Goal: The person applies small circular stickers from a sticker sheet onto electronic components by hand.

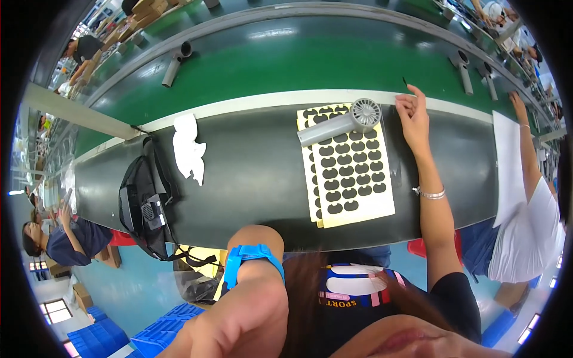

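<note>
My right hand (pixel 413 118) is raised over the far edge of the dark work table, to the right of a grey handheld fan. Its fingers are partly curled, and a thin black sticker (pixel 404 80), seen nearly edge-on, clings at the index fingertip. The handheld fan (pixel 329 129) lies across the top of pale yellow sticker sheets (pixel 376 204), its round grille at the right. Rows of black stickers cover the upper sheet, with a gap at its lower right. Close to the camera, my left hand (pixel 221 328) wears a blue wrist strap (pixel 253 255); its fingers are hidden.
Beyond the table runs a green conveyor (pixel 286 65) carrying several grey fan bodies (pixel 172 70). A black bag (pixel 143 200) and crumpled white material (pixel 188 146) lie at left. Co-workers sit on both sides; one at right has an arm (pixel 525 137) stretched toward the conveyor.
</note>
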Motion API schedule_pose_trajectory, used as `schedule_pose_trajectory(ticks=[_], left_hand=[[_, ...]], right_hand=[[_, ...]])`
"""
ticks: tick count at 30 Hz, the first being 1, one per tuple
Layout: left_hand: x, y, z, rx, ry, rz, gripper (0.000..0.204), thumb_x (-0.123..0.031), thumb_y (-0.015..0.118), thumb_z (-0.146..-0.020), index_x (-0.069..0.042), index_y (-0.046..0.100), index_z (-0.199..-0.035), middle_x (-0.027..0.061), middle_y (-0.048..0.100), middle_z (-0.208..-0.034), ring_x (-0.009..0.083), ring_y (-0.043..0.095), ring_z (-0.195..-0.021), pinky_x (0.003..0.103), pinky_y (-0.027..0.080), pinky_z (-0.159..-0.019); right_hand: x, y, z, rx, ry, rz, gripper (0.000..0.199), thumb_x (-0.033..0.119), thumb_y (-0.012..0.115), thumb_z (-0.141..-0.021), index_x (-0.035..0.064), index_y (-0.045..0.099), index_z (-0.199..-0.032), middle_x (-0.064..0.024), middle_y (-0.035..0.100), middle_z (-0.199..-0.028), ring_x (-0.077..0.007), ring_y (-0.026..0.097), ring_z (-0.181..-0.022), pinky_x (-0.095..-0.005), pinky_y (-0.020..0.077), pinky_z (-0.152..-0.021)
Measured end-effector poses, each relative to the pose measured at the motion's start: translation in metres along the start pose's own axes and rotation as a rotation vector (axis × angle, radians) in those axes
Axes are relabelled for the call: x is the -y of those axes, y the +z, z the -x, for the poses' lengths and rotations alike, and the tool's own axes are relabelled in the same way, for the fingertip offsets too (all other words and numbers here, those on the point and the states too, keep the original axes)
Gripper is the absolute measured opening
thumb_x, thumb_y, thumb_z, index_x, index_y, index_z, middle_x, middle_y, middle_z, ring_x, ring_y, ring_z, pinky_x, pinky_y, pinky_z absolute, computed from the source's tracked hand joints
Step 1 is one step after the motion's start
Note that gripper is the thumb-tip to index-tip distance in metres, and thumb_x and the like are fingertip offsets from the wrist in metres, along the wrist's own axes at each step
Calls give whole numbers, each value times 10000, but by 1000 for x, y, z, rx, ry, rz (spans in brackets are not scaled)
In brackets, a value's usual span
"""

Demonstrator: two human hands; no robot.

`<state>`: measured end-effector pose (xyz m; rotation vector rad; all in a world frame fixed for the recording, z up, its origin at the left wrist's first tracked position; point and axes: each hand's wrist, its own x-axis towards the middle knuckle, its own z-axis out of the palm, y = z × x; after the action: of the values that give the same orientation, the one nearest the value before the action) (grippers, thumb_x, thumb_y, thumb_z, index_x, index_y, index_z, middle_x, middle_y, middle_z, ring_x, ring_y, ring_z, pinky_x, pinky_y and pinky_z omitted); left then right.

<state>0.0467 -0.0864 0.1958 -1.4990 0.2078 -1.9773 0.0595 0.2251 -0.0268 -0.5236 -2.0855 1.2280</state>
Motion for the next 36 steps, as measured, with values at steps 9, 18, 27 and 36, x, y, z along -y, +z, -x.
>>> schedule_pose_trajectory(ticks=[9,18,27,36], left_hand=[[13,-11,4,-12,-9,88,218,-45,559,-894,-1,617,-1098,34,509,-1313,152,580,-1025,258,532,-907],[9,-31,40,370,-990,-319,287,-119,591,-845,-55,554,-1123,131,599,-1104,231,597,-965,359,500,-771],[4,-21,243,1351,-1157,-636,706,-102,667,-781,-28,331,-1398,214,214,-1494,382,263,-1366,524,354,-1030],[10,-27,244,1200,-1272,-446,720,-38,651,-755,-23,328,-1398,217,227,-1479,417,282,-1339,488,330,-1063]], right_hand=[[19,14,8,34,-76,217,495,5,608,-839,54,428,-1298,-73,619,-1097,-165,584,-980,-280,434,-836],[16,12,10,21,-120,213,493,-12,627,-815,70,451,-1268,-81,610,-1088,-190,588,-952,-297,450,-816],[15,9,8,5,-58,118,459,-2,641,-798,76,492,-1226,-69,628,-1069,-194,596,-960,-310,457,-812],[16,8,10,14,-140,238,440,-8,636,-788,68,509,-1202,-83,590,-1098,-213,585,-976,-325,463,-820]])
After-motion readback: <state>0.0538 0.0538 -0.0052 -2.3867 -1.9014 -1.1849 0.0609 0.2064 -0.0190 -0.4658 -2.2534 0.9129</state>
